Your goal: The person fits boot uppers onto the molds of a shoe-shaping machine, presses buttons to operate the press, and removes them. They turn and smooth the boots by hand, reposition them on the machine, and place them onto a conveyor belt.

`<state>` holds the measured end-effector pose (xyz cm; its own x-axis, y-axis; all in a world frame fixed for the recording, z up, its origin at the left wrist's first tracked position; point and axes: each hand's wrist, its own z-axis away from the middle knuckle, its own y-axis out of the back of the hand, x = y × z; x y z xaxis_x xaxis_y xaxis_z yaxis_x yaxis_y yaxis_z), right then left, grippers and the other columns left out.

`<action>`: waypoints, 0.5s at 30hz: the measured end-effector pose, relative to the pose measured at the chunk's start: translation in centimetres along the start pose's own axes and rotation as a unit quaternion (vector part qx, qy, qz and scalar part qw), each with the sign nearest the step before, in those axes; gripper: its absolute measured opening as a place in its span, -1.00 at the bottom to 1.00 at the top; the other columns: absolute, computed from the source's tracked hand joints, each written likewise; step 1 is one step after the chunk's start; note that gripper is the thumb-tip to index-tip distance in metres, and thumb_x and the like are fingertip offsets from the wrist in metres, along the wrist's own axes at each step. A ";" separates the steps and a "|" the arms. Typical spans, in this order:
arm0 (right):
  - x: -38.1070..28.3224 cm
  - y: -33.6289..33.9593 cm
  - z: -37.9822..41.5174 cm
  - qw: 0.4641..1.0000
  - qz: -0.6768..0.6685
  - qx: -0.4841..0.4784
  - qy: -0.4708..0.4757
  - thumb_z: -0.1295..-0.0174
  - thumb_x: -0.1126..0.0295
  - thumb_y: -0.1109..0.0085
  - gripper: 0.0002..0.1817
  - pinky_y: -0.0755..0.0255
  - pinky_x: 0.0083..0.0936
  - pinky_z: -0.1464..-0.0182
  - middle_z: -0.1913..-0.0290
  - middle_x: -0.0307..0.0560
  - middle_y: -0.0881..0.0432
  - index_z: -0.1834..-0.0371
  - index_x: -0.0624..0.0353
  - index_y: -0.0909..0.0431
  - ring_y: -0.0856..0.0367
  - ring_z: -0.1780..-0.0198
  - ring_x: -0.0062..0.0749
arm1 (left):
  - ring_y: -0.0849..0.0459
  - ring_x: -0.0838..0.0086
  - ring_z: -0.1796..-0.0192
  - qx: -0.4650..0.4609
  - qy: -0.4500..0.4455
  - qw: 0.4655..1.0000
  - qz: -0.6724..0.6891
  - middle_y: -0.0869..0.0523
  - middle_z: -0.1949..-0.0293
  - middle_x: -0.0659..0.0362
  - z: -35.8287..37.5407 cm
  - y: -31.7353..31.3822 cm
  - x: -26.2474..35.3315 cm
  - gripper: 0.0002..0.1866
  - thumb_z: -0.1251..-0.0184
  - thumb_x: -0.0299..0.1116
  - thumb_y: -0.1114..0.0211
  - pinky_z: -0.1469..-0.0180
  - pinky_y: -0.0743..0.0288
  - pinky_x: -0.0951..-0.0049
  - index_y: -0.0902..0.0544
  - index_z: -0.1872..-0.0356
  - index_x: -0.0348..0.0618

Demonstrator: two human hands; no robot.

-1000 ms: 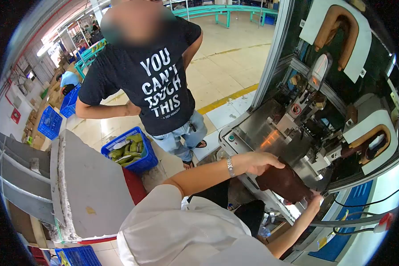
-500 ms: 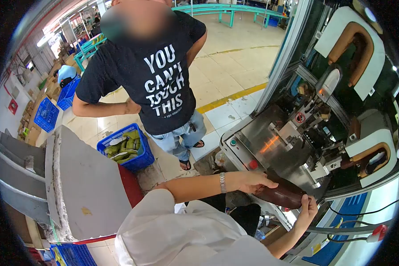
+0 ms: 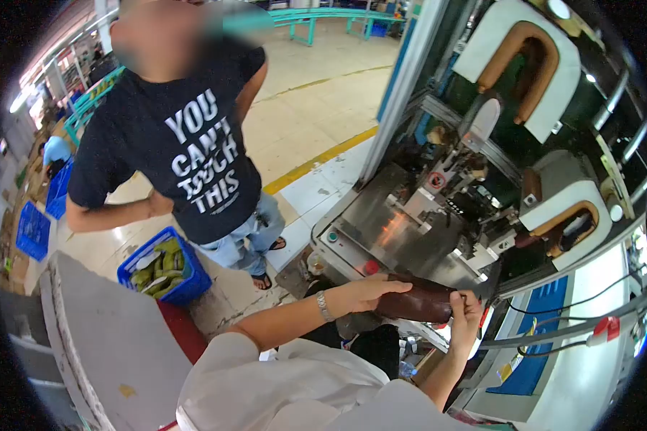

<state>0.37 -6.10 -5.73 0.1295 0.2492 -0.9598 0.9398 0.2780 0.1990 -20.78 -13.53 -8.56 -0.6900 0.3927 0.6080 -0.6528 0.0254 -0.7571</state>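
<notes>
A glossy dark brown leather piece, which looks like a shoe upper, is stretched between my hands in front of the machine. My left hand grips its left end, thumb on top. At the right end, my right hand pinches the edge between thumb and fingers. The side facing away from me is hidden. Just beyond it lies the machine's metal bed, with a red button on the near edge and clamp parts to the right.
Brown U-shaped pads on white plates stand at the machine's upper right. A person in a black T-shirt stands across from me. A blue crate of green shoe lasts sits on the floor. A grey machine housing is at left.
My view has turned to the right, so the scene sits further left. Both hands still hold the brown leather piece, now a little more level.
</notes>
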 end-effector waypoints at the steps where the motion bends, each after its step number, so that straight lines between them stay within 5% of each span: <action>1: -0.2 0.0 0.1 1.000 -0.002 -0.003 -0.003 -0.19 0.39 -0.15 -0.81 -0.07 -0.70 0.40 0.55 -0.41 -0.34 0.47 0.28 -0.45 -0.20 0.46 -0.73 | -0.61 0.50 0.08 0.023 0.007 1.000 -0.012 -0.62 0.09 0.13 0.8 -0.8 0.7 -0.62 -0.15 -0.27 -0.33 0.03 -0.48 0.49 -0.51 0.08 -0.27; 15: 1.6 -0.8 1.2 0.999 -0.032 0.006 -0.028 -0.21 0.38 -0.13 -0.83 -0.17 -0.76 0.35 0.51 -0.34 -0.47 0.45 0.25 -0.48 -0.32 0.45 -0.73 | -0.61 0.55 0.16 0.098 0.028 0.994 -0.046 -0.63 0.15 0.20 1.0 2.2 -0.2 -0.60 -0.13 -0.16 -0.35 0.17 -0.47 0.54 -0.53 0.12 -0.22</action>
<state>0.19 -7.03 -7.69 0.0861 0.1783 -0.9802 0.9505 0.2803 0.1344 -22.34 -14.47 -10.09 -0.6092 0.4477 0.6545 -0.7648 -0.1135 -0.6342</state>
